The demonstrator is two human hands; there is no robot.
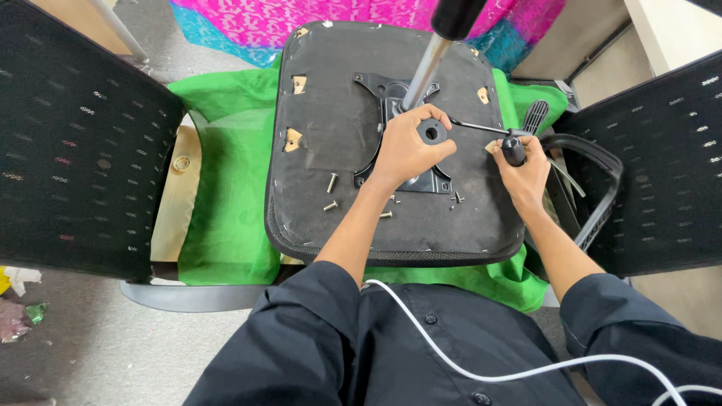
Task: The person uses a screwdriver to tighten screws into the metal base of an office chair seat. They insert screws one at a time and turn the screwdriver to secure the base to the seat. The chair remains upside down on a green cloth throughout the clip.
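An upturned black chair seat (pixel 331 135) lies on a green cloth, its underside facing up. A black metal mechanism plate (pixel 380 90) is fixed at its middle, and a silver gas cylinder (pixel 425 68) rises from it. My left hand (pixel 410 146) grips a round black knob (pixel 432 133) on the plate. My right hand (pixel 521 169) holds the black knob end (pixel 514 149) of the thin lever rod (pixel 477 127) that sticks out to the right. Several loose bolts (pixel 332 183) lie on the seat near my left wrist.
Black mesh chair backs stand at the left (pixel 75 143) and right (pixel 662 165). A black armrest (pixel 594 173) lies by my right hand. The green cloth (pixel 226 188) covers a low table. A pink and blue fabric (pixel 301 19) lies beyond. A white cable (pixel 481 361) crosses my lap.
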